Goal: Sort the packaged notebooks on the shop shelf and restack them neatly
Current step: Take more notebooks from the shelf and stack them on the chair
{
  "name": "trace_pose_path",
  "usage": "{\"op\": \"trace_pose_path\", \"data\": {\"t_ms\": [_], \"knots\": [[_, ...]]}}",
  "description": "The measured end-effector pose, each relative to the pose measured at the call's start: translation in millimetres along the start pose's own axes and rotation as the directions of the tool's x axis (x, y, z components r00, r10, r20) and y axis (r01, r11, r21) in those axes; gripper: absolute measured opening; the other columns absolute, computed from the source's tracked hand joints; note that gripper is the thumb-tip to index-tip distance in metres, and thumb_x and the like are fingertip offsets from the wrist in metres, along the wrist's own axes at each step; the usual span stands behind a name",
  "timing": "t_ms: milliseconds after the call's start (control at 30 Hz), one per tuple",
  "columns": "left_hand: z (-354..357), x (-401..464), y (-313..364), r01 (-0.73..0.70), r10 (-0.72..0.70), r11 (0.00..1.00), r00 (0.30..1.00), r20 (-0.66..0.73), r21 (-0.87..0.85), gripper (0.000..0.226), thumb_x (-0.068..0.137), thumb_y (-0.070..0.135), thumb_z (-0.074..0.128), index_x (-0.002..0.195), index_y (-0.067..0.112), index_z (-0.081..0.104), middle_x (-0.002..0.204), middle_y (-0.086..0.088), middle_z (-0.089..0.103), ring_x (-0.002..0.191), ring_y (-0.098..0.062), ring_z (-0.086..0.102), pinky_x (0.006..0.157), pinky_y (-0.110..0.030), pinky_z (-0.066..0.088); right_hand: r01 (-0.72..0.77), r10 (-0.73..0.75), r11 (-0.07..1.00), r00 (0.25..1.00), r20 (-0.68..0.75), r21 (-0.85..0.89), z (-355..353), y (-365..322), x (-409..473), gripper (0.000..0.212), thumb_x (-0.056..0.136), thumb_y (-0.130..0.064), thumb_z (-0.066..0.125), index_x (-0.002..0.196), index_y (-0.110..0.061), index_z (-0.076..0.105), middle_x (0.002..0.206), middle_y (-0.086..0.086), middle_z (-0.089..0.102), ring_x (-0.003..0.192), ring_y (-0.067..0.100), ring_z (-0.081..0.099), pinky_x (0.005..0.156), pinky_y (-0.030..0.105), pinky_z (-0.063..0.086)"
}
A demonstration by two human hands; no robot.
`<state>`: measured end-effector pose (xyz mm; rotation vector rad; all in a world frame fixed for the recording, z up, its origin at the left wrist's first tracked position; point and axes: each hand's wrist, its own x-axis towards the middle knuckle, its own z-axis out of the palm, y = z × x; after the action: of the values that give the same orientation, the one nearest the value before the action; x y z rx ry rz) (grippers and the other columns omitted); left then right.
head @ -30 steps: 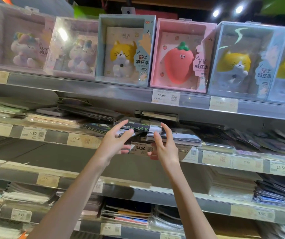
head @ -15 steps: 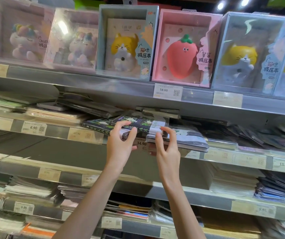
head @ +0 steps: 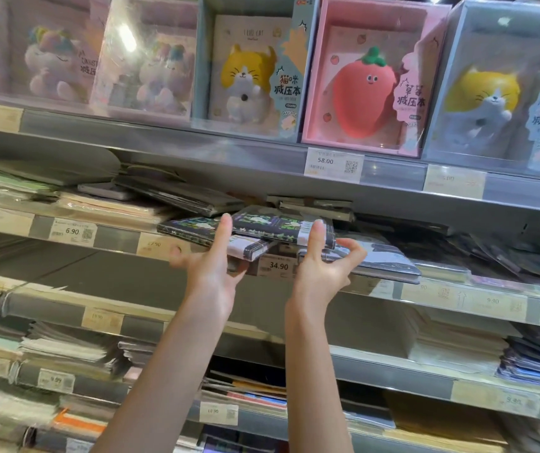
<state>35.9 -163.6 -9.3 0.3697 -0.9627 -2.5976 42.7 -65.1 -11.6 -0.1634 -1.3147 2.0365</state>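
I have both hands up at the second shelf, and between them sits the dark navy notebook in clear wrap with green and white cartoon prints and a white paper band [head: 281, 226]. My left hand [head: 211, 266] has its index finger laid up across the notebook's left edge with the thumb tucked beneath, so it is pinching that edge; my right hand [head: 322, 266] has one finger pressed against the right end by the white band, while its other fingers are curled loosely, spread toward the pale grey-blue wrapped notebook [head: 383, 261] that juts out over the shelf lip just beside it. So the grip is a narrow two-sided clamp on the navy notebook, not a full wrap. The notebook lies flat with its long axis running left to right along the shelf front, directly ahead of and slightly above my palms, resting on a striped pale notebook [head: 249, 250] underneath. It hangs over the grey metal shelf edge [head: 115, 238] above the white 34.90 price tag [head: 278, 266]. Both hands are about equally near, one at each short end, so I judge the next move is to lift or slide it squarely and align it with the matching dark notebook [head: 190, 227] lying askew to its left.
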Motion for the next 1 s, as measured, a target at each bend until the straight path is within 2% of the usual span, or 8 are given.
{"op": "trace_pose_path", "data": {"t_ms": [133, 267, 333, 467, 600, 700, 867, 1000], "knots": [[12.2, 4.8, 2.2, 0.196, -0.199, 0.98, 0.977, 0.081, 0.041, 0.088, 0.059, 0.035, 0.086, 0.129, 0.009, 0.04, 0.124, -0.017, 0.051, 0.104, -0.031, 0.057, 0.064, -0.04, 0.058, -0.093, 0.096, 0.995, 0.988, -0.119, 0.03, 13.0, -0.7, -3.4, 0.038, 0.085, -0.033, 0.066, 0.102, -0.026, 0.032, 0.104, 0.004, 0.039, 0.07, 0.0, 0.044, 0.066, 0.029, 0.033], [19.4, 5.2, 2.1, 0.234, -0.237, 0.97, 0.971, 0.04, 0.061, 0.083, 0.063, 0.028, 0.085, 0.129, 0.01, 0.038, 0.126, -0.017, 0.046, 0.106, -0.033, 0.052, 0.075, -0.045, 0.053, -0.077, 0.089, 0.992, 0.987, -0.132, 0.099, 15.1, 3.0, -3.6, 0.035, 0.086, -0.019, 0.062, 0.106, -0.029, 0.035, 0.109, 0.01, 0.041, 0.084, 0.0, 0.048, 0.062, 0.027, 0.037], [19.7, 4.2, 2.0, 0.25, -0.252, 0.967, 0.966, 0.053, 0.045, 0.078, 0.064, 0.021, 0.084, 0.127, 0.009, 0.039, 0.124, -0.019, 0.047, 0.104, -0.035, 0.053, 0.062, -0.043, 0.054, -0.074, 0.089, 0.989, 0.989, -0.117, 0.128, 12.5, 4.6, -3.3, 0.037, 0.085, -0.017, 0.063, 0.106, -0.032, 0.036, 0.101, -0.002, 0.038, 0.086, 0.012, 0.052, 0.065, 0.027, 0.043], [13.5, 0.7, -2.8, 0.251, -0.252, 0.968, 0.964, 0.091, 0.022, 0.066, 0.066, 0.014, 0.082, 0.123, 0.007, 0.049, 0.115, -0.021, 0.059, 0.089, -0.03, 0.063, 0.048, -0.032, 0.054, -0.067, 0.077, 0.988, 0.995, -0.064, 0.142, 2.2, 7.6, -8.2, 0.037, 0.083, -0.015, 0.064, 0.106, -0.03, 0.039, 0.097, -0.016, 0.034, 0.096, 0.011, 0.048, 0.074, 0.026, 0.045], [5.9, -12.3, -16.8, 0.175, -0.174, 0.985, 0.983, 0.066, -0.009, 0.056, 0.072, 0.013, 0.078, 0.12, 0.008, 0.049, 0.108, -0.017, 0.064, 0.088, -0.024, 0.067, 0.053, -0.025, 0.055, -0.002, 0.004, 0.99, 1.0, -0.018, 0.143, -8.5, 13.0, -16.5, 0.039, 0.081, -0.016, 0.066, 0.104, -0.035, 0.042, 0.106, -0.007, 0.044, 0.11, 0.033, 0.048, 0.084, 0.047, 0.053], [-3.4, -19.8, -24.9, 0.138, -0.135, 0.988, 0.99, 0.045, -0.075, 0.06, 0.072, 0.011, 0.077, 0.122, 0.013, 0.046, 0.11, -0.013, 0.063, 0.094, -0.023, 0.066, 0.057, -0.025, 0.055, 0.024, -0.025, 0.995, 1.0, 0.007, 0.097, -17.6, 10.9, -24.7, 0.04, 0.076, -0.023, 0.065, 0.1, -0.046, 0.043, 0.114, 0.012, 0.052, 0.11, 0.04, 0.048, 0.082, 0.048, 0.052], [-22.4, -31.3, -34.3, 0.114, -0.11, 0.992, 0.992, 0.069, -0.056, 0.058, 0.071, 0.019, 0.077, 0.122, 0.017, 0.051, 0.114, -0.005, 0.065, 0.102, -0.017, 0.063, 0.069, -0.024, 0.053, 0.074, -0.077, 0.996, 0.994, 0.073, 0.044, -35.9, 7.4, -42.0, 0.043, 0.084, -0.015, 0.06, 0.106, -0.047, 0.041, 0.118, -0.006, 0.048, 0.102, 0.016, 0.053, 0.083, 0.036, 0.049], [-36.2, -51.1, -38.8, 0.087, -0.086, 0.995, 0.996, 0.028, -0.048, 0.056, 0.072, 0.022, 0.077, 0.12, 0.023, 0.048, 0.111, 0.005, 0.06, 0.106, -0.012, 0.055, 0.09, -0.028, 0.046, 0.133, -0.131, 0.991, 0.988, 0.085, -0.024, -51.7, 8.4, -56.3, 0.043, 0.085, -0.016, 0.06, 0.108, -0.047, 0.04, 0.13, -0.005, 0.041, 0.112, 0.02, 0.05, 0.09, 0.038, 0.049]]}}
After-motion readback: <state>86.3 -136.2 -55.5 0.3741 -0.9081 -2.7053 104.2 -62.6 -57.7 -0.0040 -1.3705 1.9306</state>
